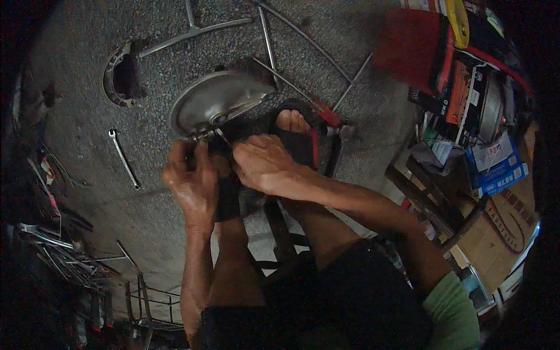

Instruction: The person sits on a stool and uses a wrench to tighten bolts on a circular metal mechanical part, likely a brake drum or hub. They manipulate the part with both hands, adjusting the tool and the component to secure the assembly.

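A round, dished metal plate [204, 102] with a raised centre, like a brake plate, stands tilted on the ground in front of my feet. At its near edge, the fingers of my left hand [192, 181] pinch a small metal part [202, 136] whose shape is mostly hidden. Close beside it my right hand [262, 162] is closed, with a thin metal tool [222, 136] reaching from its fingers toward the same spot. The tool's other end is covered by my hand. Dark sandals are on my feet, and my right toes [291, 121] show just beyond my right hand.
A curved brake shoe [114, 79] and a combination wrench [124, 158] lie at left. Long metal T-bars [198, 32] and a red-handled rod [326, 112] lie beyond the plate. Loose tools [64, 256] are heaped lower left; boxes and cardboard [496, 233] crowd the right.
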Demonstrator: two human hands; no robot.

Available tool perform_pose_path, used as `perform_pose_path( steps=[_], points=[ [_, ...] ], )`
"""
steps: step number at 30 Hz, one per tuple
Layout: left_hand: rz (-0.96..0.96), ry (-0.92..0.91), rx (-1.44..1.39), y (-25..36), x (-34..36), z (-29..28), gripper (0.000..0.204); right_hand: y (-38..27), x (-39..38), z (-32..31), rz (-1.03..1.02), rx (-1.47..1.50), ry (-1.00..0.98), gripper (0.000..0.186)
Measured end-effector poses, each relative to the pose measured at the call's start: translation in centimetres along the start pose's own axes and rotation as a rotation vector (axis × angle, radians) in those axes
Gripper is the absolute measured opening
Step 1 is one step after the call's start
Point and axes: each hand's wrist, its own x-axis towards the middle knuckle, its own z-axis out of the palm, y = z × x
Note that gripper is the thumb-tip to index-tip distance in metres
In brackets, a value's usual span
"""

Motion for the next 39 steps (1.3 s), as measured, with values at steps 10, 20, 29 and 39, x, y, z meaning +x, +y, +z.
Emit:
perform_pose_path(
  steps=[10, 20, 29, 39],
  points=[
    [-0.068, -0.029, -0.112, -0.5, 0.3, -0.5, 0.014, -0.3, -0.4, -2.2, 0.237, 0.144, -0.123, 0.025],
    [-0.363, -0.056, -0.478, -0.9, -0.4, -1.0, 0.021, -0.7, -1.3, -1.7, 0.298, 0.120, -0.225, 0.031],
    [-0.303, -0.002, -0.487, -0.7, 0.1, -0.3, 0.017, 0.3, 2.1, -3.3, 0.396, 0.457, 0.154, 0.031],
    [-0.360, -0.047, -0.570, -1.0, 0.2, -0.7, 0.019, -0.2, 2.6, -1.8, 0.492, 1.037, 0.112, 0.027]
  ],
)
